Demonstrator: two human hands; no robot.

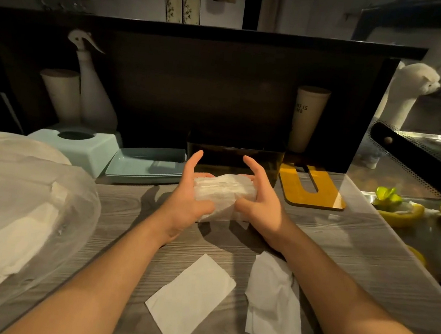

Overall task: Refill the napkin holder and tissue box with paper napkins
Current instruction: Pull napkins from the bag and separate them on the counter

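A stack of napkins (223, 195) is being gripped from both ends above the grey wood-grain surface (341, 247), by the left hand (187, 204) and the right hand (260, 206); thumbs and lower fingers are curling round it, index fingers are pointing up. The stack is being held just in front of the dark open box (234, 158), which is standing against the black back panel (221, 93). Open room is lying between the forearms and the near edge, interrupted by two loose napkins: one flat (189, 299), one crumpled (274, 300). The left side is being crowded by a clear bag of napkins (17, 221). One pale blue tissue box (80, 144) and its one lid (146, 165) are sitting behind it. Two cups are standing at the back; on the right cup (307, 116) only "IS" is reading clearly.
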